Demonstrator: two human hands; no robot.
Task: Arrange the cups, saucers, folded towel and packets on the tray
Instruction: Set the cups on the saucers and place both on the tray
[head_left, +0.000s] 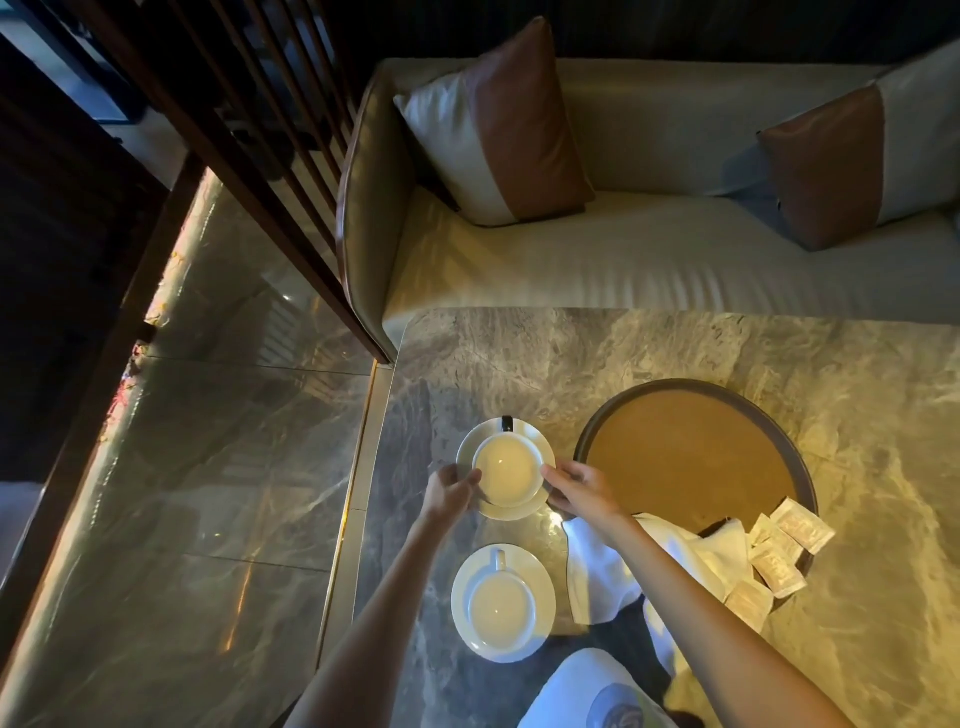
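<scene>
Marble covers the desk, with a pale sofa behind it. At its left stands the far cup on the far saucer, and both hands are on this set: the left hand has its grip closed on the saucer's left rim, the right hand has its grip closed on the right rim. The near cup sits on the near saucer just in front, untouched. To the right lies the round tray, its brown floor bare except at the near edge, where the white towel drapes half over the rim, loose rather than folded, and the packets lie scattered across it. The step in hand looks like carrying the first cup and saucer over; that calls for a level lift across the rim. The right forearm hides part of the towel, and the packets' print is unreadable.
</scene>
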